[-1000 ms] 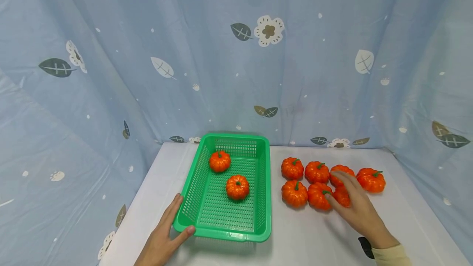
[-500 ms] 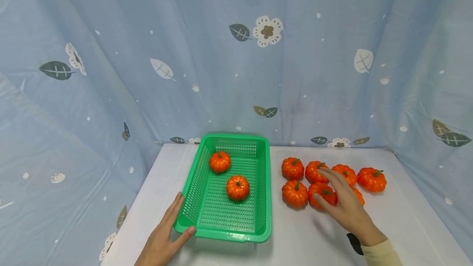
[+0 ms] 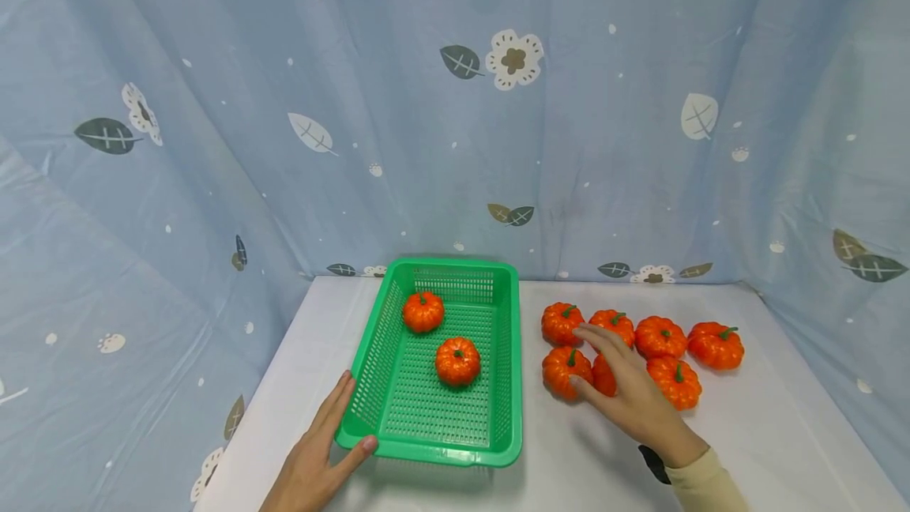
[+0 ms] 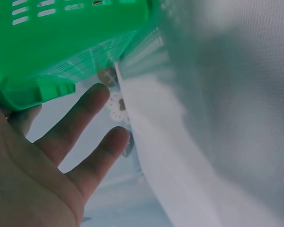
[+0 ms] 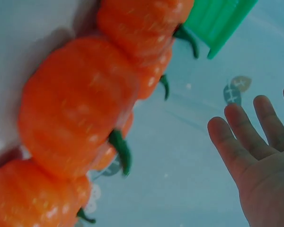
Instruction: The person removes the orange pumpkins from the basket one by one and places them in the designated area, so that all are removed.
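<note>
A green plastic basket [image 3: 426, 453] stands on the table with two small orange pumpkins inside, one toward the back [image 3: 423, 312] and one near the middle [image 3: 458, 362]. My left hand [image 3: 313, 453] rests at its near left corner, fingers along the side and thumb at the front rim; the left wrist view shows these fingers [image 4: 92, 106] straight and spread. My right hand [image 3: 633, 397], fingers extended and holding nothing, hovers over the pumpkins to the basket's right, nearest the front left pumpkin [image 3: 564, 374] and partly hiding its neighbour [image 3: 604, 376]. In the right wrist view, green-stemmed pumpkins [image 5: 78, 104] fill the left side.
Several pumpkins stand in two rows right of the basket, with one [image 3: 715, 346] at the far right end. A white cloth covers the table [image 3: 554, 457]. Blue patterned curtain [image 3: 426, 141] closes off the back and sides.
My right hand has moved left over the pumpkins, from the right part of the group toward the basket, uncovering the front right pumpkin. The left hand and basket have stayed put.
</note>
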Available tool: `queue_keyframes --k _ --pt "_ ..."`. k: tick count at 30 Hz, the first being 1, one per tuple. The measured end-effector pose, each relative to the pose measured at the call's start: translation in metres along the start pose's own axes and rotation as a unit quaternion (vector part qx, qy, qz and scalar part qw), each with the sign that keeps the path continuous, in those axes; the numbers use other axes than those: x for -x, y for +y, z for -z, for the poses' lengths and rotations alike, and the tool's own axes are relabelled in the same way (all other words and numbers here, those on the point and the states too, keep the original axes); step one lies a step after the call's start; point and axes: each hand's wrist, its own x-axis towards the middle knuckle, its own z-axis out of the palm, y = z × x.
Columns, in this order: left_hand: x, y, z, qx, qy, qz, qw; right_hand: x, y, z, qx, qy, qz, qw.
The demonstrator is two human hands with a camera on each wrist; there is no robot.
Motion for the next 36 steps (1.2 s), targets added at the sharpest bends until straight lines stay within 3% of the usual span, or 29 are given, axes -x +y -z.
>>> queue_keyframes --k 9,21,36 --pt "-0.001 0.0 -0.001 0.022 -0.012 0.027 0.9993 -0.014 -0.019 -0.02 -0.025 -0.037 0.024 0.9987" --pt "0.0 -0.001 -0.002 0.027 -0.012 0.026 0.9992 -0.033 -0.043 -0.039 -0.046 -0.07 0.073 0.9937" --pt "0.0 -0.002 -0.003 0.03 -0.007 0.023 0.9992 -0.071 -0.057 -0.062 -0.035 -0.088 0.13 0.9869"
